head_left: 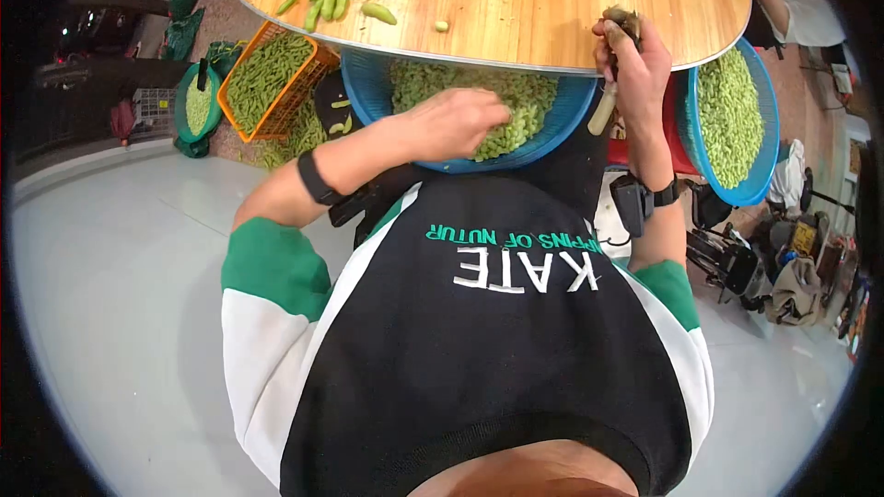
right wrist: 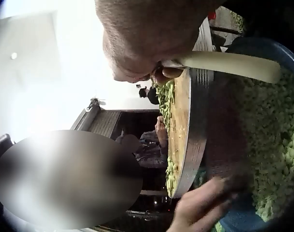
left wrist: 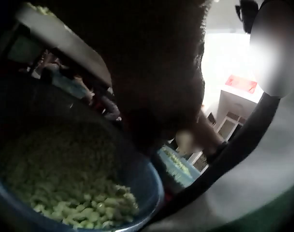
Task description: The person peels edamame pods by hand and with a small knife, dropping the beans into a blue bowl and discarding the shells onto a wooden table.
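In the head view my left hand (head_left: pixel 456 120) hangs over a blue basin (head_left: pixel 354 87) of shelled green beans (head_left: pixel 525 133). Its fingers bend inward and their tips are hidden, so I cannot tell whether they hold a bean. At the table's near edge my right hand (head_left: pixel 645 60) grips a tool whose pale handle (head_left: pixel 601 110) points back toward my body. Brownish-green pods (head_left: pixel 622 20) stick out between its thumb and fingers. The right wrist view shows the handle (right wrist: pixel 234 65) jutting from the grip, with the left hand (right wrist: pixel 200 205) blurred below.
Whole bean pods (head_left: pixel 331 0) lie on the wooden table (head_left: pixel 516 9), near a single bean (head_left: pixel 442 27). A second blue basin (head_left: pixel 769 120) of beans stands at the right. An orange crate (head_left: pixel 262 120) of pods and a green basin (head_left: pixel 214 97) stand left. Another person's arm (head_left: pixel 769 0) rests across the table.
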Motion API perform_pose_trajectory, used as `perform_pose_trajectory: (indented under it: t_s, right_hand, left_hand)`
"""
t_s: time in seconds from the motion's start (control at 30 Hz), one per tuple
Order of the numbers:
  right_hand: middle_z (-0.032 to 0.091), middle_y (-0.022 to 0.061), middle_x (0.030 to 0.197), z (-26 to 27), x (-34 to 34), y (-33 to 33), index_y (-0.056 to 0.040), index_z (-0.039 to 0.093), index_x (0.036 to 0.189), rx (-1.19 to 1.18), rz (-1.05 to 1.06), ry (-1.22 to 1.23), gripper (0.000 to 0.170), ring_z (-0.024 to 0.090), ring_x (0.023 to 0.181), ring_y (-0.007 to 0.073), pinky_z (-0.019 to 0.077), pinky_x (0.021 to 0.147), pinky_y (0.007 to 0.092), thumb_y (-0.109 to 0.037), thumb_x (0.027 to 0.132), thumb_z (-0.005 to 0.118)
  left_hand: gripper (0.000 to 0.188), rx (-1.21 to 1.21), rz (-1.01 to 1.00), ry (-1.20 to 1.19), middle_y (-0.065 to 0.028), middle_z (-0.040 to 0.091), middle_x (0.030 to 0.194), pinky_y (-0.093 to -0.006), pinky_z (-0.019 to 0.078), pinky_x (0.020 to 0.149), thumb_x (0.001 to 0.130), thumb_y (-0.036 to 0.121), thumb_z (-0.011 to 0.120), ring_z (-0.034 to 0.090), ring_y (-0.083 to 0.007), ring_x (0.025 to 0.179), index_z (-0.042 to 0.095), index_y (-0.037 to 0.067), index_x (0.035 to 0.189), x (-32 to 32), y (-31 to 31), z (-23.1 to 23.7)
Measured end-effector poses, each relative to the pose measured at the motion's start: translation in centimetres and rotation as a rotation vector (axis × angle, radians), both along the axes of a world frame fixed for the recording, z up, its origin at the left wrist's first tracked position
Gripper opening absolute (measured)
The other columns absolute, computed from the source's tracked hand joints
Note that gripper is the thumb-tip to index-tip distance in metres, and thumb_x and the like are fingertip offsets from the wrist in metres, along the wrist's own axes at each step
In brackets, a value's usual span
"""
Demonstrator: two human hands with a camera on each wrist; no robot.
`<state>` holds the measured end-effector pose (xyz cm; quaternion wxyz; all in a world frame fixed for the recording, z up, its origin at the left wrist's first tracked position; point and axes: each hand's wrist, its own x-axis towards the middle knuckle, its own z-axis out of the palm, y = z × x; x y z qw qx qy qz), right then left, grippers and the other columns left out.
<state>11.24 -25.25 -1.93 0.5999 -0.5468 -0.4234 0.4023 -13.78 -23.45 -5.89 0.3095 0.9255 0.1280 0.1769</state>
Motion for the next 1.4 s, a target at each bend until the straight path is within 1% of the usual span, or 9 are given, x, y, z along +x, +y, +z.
perform_pose_trajectory:
  t_s: [0.1,0.17,0.6,0.77,0.83,0.93,1.07,1.17,1.4]
  right_hand:
    - [0.062,0.0077,0.084,-0.5,0.5,0.7,0.0039,0.057,0.104,-0.027,0.033,0.022,0.018,0.05,0.058,0.0066,0.0359,0.045,0.0194,-0.007,0.09,0.054]
    - [0.062,0.0082,0.085,-0.8,0.7,0.8,0.0044,0.056,0.104,-0.05,0.072,0.016,0.017,0.05,0.058,0.0065,0.0357,0.045,0.0186,-0.006,0.092,0.053]
    - [0.062,0.0051,0.081,-0.6,-0.4,0.1,0.0022,0.057,0.1,-0.018,0.014,-0.123,0.014,0.048,0.055,0.0044,0.036,0.044,0.0187,-0.007,0.091,0.052]
    - [0.062,0.0038,0.079,-0.5,-0.4,0.0,0.0014,0.057,0.101,-0.034,0.011,-0.094,0.014,0.048,0.056,0.0042,0.0363,0.046,0.0187,-0.007,0.09,0.054]
    - [0.061,0.0027,0.078,-0.5,-0.4,0.2,0.0015,0.058,0.1,-0.043,0.007,-0.082,0.014,0.047,0.058,0.0042,0.0367,0.048,0.0191,-0.006,0.089,0.054]
    - [0.061,0.0029,0.078,-0.9,-0.4,0.2,0.0013,0.058,0.1,-0.034,0.01,-0.098,0.014,0.048,0.058,0.0046,0.0375,0.049,0.0194,-0.006,0.089,0.054]
    - [0.061,0.0028,0.078,-1.4,-0.3,0.3,0.0013,0.058,0.101,-0.002,0.01,-0.082,0.015,0.049,0.059,0.0049,0.0388,0.051,0.0195,-0.006,0.088,0.056]
    - [0.061,0.0027,0.078,-1.3,-0.1,0.3,0.0015,0.059,0.101,-0.019,0.007,-0.096,0.015,0.05,0.06,0.0049,0.0394,0.052,0.0198,-0.005,0.088,0.056]
    - [0.061,0.0051,0.079,-1.0,-0.1,0.0,0.0022,0.056,0.102,-0.023,0.005,-0.128,0.015,0.048,0.054,0.0048,0.0339,0.044,0.0183,-0.007,0.091,0.054]
  left_hand:
    - [0.016,-0.07,0.13,0.352,-0.0212,0.058,0.085,-0.0469,0.0481,0.07,0.072,0.0,0.054,0.059,-0.0391,0.083,0.057,-0.002,0.087,0.5,1.6,-4.6]
    - [0.029,-0.123,0.217,0.482,-0.0238,0.06,0.107,-0.0477,0.0465,0.086,0.083,0.011,0.052,0.057,-0.042,0.098,0.059,0.0,0.11,1.7,3.0,-6.2]
    - [0.041,-0.253,0.269,0.657,-0.0179,0.048,0.136,-0.0411,0.0312,0.109,0.091,0.015,0.04,0.043,-0.0334,0.128,0.051,0.008,0.13,6.9,3.4,-8.0]
    - [0.031,-0.335,0.169,0.65,-0.0259,0.058,0.108,-0.0447,0.0483,0.081,0.077,-0.004,0.046,0.058,-0.039,0.102,0.053,-0.004,0.107,2.8,0.8,-0.7]
    - [0.03,-0.014,-0.011,-0.041,-0.0196,0.059,0.092,-0.0413,0.0486,0.071,0.07,-0.009,0.049,0.059,-0.0359,0.086,0.053,-0.001,0.099,-0.4,-0.3,1.9]
    - [0.027,0.353,0.311,-0.19,-0.0188,0.059,0.091,-0.0388,0.0503,0.073,0.069,-0.012,0.05,0.059,-0.0344,0.081,0.058,-0.003,0.093,-3.4,2.1,6.8]
    - [0.019,0.859,0.68,0.103,-0.0167,0.058,0.106,-0.0435,0.043,0.087,0.07,-0.008,0.052,0.054,-0.0343,0.098,0.058,-0.001,0.086,-5.0,6.2,8.0]
    - [0.015,0.466,0.455,-0.136,-0.0166,0.057,0.101,-0.0428,0.0446,0.084,0.072,-0.006,0.055,0.054,-0.0345,0.094,0.058,-0.001,0.086,-3.2,5.5,7.3]
    - [0.015,0.212,0.393,-0.04,-0.0162,0.05,0.085,-0.0412,0.0464,0.076,0.072,-0.007,0.055,0.054,-0.0347,0.086,0.055,-0.001,0.086,-2.1,4.9,4.4]
